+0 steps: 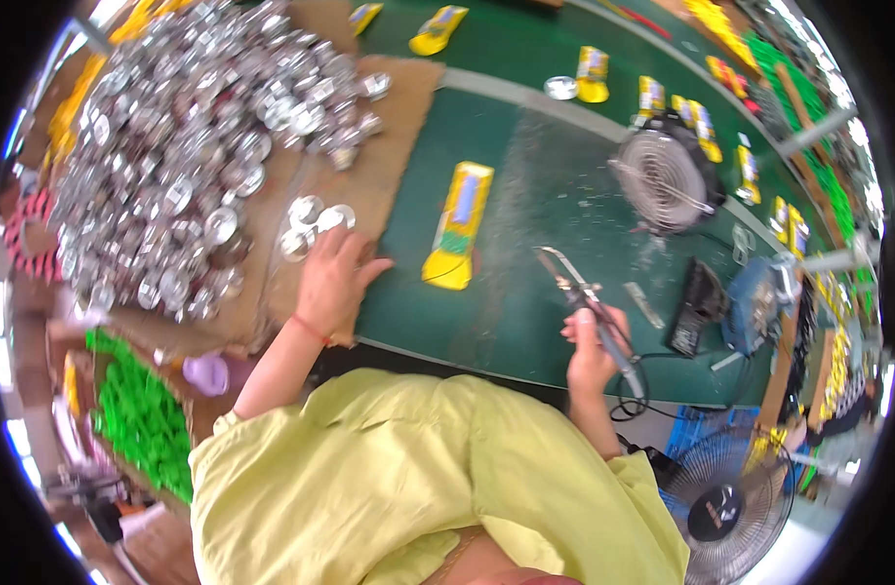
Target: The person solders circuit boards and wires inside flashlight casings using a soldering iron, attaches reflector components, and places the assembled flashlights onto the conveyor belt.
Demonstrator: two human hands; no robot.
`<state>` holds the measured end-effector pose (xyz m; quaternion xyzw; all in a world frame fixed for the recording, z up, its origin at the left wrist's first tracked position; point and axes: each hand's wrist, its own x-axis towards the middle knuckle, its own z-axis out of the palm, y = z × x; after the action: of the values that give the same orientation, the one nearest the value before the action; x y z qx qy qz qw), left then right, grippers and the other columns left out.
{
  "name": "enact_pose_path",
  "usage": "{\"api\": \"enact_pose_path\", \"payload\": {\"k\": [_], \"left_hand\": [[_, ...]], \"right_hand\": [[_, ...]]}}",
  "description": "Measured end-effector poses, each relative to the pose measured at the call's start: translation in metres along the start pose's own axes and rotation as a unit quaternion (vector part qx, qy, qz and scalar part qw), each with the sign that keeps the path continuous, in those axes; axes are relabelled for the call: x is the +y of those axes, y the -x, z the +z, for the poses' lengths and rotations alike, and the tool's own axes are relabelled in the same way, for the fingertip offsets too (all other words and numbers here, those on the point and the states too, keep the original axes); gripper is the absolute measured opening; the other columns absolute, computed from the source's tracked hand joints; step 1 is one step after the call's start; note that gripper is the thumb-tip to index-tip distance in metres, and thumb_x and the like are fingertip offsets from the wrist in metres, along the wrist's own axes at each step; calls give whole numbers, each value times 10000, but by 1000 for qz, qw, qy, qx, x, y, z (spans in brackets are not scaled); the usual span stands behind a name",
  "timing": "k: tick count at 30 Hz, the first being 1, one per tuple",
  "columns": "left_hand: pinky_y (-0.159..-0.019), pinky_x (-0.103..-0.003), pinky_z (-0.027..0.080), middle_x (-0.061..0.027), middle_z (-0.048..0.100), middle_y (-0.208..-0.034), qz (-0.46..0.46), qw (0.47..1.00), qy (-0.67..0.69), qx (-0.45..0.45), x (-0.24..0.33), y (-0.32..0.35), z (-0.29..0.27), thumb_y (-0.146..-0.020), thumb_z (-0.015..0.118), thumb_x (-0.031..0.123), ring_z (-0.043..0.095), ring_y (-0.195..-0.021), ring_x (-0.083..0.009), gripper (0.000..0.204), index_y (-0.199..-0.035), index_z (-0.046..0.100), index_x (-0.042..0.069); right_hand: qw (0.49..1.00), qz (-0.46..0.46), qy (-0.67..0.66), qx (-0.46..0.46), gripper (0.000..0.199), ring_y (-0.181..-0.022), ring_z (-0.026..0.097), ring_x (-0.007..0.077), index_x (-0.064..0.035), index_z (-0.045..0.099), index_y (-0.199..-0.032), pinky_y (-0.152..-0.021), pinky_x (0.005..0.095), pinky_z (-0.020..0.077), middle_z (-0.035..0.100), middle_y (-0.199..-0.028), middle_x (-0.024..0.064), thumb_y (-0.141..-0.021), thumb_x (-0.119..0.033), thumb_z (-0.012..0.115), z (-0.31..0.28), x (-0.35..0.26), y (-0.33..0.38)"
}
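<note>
Gripping soldering iron (592, 310), right hand (592, 356) closed around handle above green table (525, 234). Left hand (332, 278) lay open on cardboard sheet (389, 146), fingertips touching silver caps (311, 219). Yellow device (457, 226) between hands. Cap heap (194, 136) beyond.

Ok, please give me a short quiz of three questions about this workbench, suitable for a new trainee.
1. True or false: the left hand rests beside the round shiny silver metal caps.
2. Which hand holds the slim grey pen-shaped soldering tool?
3. The long yellow plastic case lies on: A) brown cardboard sheet; B) green work mat.

Key: 1 true; 2 the right hand; 3 B.
</note>
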<state>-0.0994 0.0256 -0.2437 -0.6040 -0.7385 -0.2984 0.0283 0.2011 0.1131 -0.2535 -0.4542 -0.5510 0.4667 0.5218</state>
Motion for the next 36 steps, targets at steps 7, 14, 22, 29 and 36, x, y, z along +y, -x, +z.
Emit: {"api": "enact_pose_path", "payload": {"k": [7,14,22,29,36], "left_hand": [[-617,-347,435,-69,570,-702,-20,997,27,-73,-7,-1,-6,-737,678,124,546,-687,-239,128,-746,594,28],[-508,-212,409,-24,635,-671,-214,932,274,-102,25,-12,8,-798,661,136,522,-563,-44,141,-841,647,3],[-524,-223,424,-45,609,-713,-209,926,307,-60,34,-14,33,-800,654,130,537,-599,-75,150,-810,629,-17],[-542,-278,442,-90,562,-722,-154,968,195,-28,45,-13,38,-776,654,113,576,-622,-184,131,-766,597,-4],[-491,-321,404,-79,519,-690,-95,987,128,20,48,-11,44,-760,647,96,519,-551,-227,132,-693,553,32]], "right_hand": [[998,-1,-21,-55,203,-561,570,119,44,523,-950,-509,216,473,605,-708,113,-828,-94,607,16,-6,1],[992,-31,-11,-120,216,-574,586,140,43,529,-949,-537,228,489,611,-704,127,-807,-94,615,38,-18,7],[981,-67,48,-177,219,-603,606,141,55,534,-936,-563,245,514,623,-736,135,-787,-51,655,45,-6,6],[988,-40,-1,-147,181,-581,597,91,39,553,-890,-542,201,481,632,-700,80,-788,-59,665,59,-1,6],[988,15,-16,-153,180,-580,591,96,43,548,-879,-545,205,483,621,-697,89,-791,-63,663,65,-3,3]]}}
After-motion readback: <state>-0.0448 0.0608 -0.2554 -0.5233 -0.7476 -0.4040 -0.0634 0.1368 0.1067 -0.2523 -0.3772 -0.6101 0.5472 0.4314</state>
